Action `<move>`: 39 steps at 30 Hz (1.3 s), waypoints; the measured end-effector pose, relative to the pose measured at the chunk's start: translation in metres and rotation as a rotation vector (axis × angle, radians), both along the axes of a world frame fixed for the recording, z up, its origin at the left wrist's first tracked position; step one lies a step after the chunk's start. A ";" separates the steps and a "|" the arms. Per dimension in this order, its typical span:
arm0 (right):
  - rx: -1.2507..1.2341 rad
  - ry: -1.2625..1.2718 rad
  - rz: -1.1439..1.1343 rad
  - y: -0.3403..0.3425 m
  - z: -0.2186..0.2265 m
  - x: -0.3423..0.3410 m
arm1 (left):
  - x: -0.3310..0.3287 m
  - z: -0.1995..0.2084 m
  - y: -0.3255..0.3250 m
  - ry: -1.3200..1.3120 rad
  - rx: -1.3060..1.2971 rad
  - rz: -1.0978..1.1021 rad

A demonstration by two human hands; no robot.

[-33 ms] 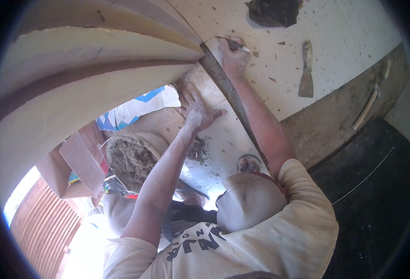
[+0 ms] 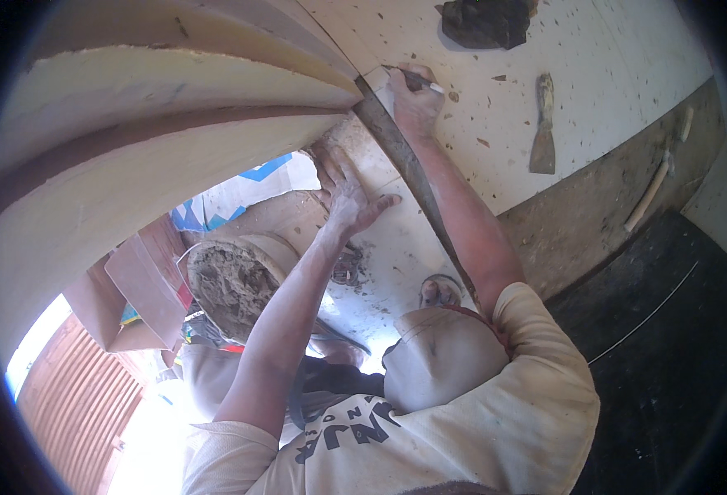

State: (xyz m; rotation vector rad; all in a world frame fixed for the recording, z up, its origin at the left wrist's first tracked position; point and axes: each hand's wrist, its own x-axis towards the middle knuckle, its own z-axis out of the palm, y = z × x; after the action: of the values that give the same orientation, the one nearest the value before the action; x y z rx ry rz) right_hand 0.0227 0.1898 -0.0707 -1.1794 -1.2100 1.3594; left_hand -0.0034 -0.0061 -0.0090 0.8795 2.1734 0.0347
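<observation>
Pinched in the fingers of my right hand (image 2: 417,107) is a dark pen (image 2: 423,82) with a pale end. Its tip rests on the white tile surface (image 2: 379,82), close to the narrow gap by the curved steps. My left hand (image 2: 351,202) lies with fingers spread, pressing on the near pale tile (image 2: 404,227) and the dirty floor edge beside it. A dark strip of gap (image 2: 409,169) runs between this tile and the large white one on the right. Nothing is held in my left hand.
Pale curved steps (image 2: 190,78) rise at the left. A bucket (image 2: 235,289) of grey mortar stands beside my left forearm. A scraper (image 2: 543,132) and a dark crumpled lump (image 2: 487,22) lie on the speckled large tile. A wooden-handled tool (image 2: 649,194) lies farther right.
</observation>
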 end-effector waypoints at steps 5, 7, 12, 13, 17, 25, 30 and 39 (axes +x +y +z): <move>-0.021 0.013 0.042 0.000 0.005 0.001 | 0.001 0.002 0.000 0.014 0.005 0.002; 0.003 -0.023 0.053 0.002 0.003 0.003 | 0.001 0.003 0.003 -0.005 -0.026 0.001; -0.008 -0.014 0.102 0.001 0.016 0.006 | 0.002 0.011 0.005 0.027 -0.047 0.004; -0.004 -0.016 0.123 0.001 0.017 0.007 | 0.002 0.013 0.005 0.017 -0.062 0.010; 0.045 -0.052 0.159 0.002 0.018 0.009 | 0.003 0.010 0.002 0.049 0.026 0.007; 0.094 -0.050 0.199 0.001 0.021 0.009 | 0.002 0.015 0.006 0.047 -0.001 0.012; 0.245 -0.108 0.201 0.003 0.009 0.008 | 0.002 0.013 0.004 0.043 0.029 0.010; 0.239 -0.095 0.173 0.003 0.004 0.006 | 0.001 0.011 0.007 0.020 -0.008 0.021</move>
State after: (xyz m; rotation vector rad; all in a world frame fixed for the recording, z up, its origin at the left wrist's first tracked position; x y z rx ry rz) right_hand 0.0290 0.1930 -0.0665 -0.9974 -1.5271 1.2529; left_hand -0.0020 0.0011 0.0017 0.8553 2.1999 0.0274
